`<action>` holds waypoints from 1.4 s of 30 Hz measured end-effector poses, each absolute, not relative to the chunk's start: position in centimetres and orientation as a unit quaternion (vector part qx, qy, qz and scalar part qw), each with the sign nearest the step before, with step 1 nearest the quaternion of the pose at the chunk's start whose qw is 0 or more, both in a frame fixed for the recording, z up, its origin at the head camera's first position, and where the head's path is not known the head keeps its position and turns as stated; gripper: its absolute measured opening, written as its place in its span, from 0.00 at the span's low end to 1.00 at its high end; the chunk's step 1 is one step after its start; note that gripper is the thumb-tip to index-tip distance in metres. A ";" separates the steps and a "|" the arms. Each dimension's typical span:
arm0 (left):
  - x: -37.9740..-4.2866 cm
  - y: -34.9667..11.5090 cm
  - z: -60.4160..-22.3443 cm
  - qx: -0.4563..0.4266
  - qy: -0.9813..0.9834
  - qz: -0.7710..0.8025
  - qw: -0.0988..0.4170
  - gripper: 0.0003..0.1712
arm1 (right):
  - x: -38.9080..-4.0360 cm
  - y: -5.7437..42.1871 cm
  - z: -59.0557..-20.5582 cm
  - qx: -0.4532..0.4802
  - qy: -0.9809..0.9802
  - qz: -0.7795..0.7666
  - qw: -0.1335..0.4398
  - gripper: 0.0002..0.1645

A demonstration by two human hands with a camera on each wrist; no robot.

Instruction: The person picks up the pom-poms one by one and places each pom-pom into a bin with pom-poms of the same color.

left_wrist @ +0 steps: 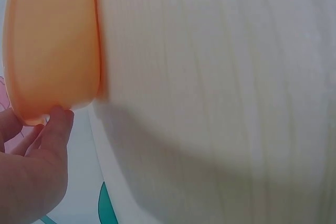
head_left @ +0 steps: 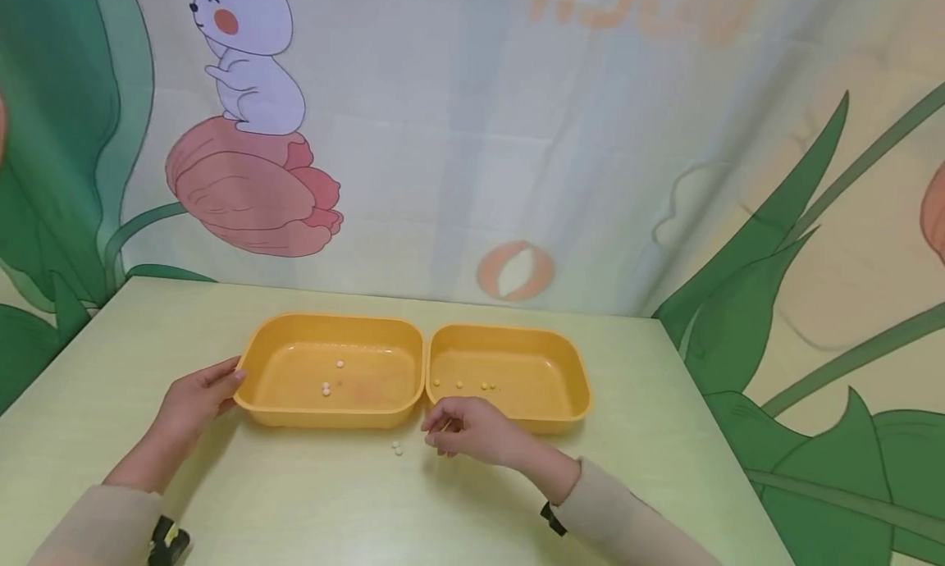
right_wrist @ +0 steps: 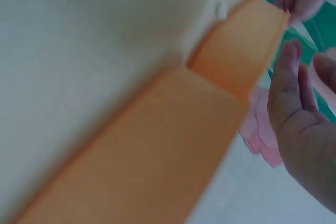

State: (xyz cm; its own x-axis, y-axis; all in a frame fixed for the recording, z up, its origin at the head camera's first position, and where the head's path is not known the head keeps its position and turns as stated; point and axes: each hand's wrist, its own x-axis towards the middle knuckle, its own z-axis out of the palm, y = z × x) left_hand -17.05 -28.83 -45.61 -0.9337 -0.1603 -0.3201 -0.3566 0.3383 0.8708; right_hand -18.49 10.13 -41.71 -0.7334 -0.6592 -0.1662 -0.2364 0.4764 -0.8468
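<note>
Two yellow plastic trays stand side by side on the table. At the left end of the left tray [head_left: 325, 419], my left hand [head_left: 194, 400] holds the rim, thumb on top and fingers against the outer wall; the left wrist view also shows this grip. My right hand [head_left: 483, 431] hovers in front of the right tray [head_left: 550, 426], near where the trays meet. Its fingers are loosely bent, with nothing seen between them in the right wrist view. White pellets [head_left: 326, 391] lie in the left tray, and several yellowish pellets [head_left: 459, 385] in the right one.
A few small white pellets [head_left: 399, 451] lie on the pale green table [head_left: 317, 500] in front of the trays, left of my right hand. Behind the table hangs a printed cloth [head_left: 413, 180] with a rabbit and plants.
</note>
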 end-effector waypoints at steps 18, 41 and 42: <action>-17.3 -29.0 -45.9 -0.160 0.810 0.557 0.084 0.36 | -19.2 6.1 -45.6 -0.280 0.881 -0.311 0.221 0.10; -17.1 -28.9 -45.9 -0.160 0.808 0.560 0.087 0.36 | -19.3 5.0 -46.4 -0.319 0.904 -0.231 0.169 0.06; -17.1 -28.9 -45.9 -0.160 0.808 0.561 0.087 0.36 | -19.2 5.0 -46.4 -0.319 0.904 -0.231 0.168 0.05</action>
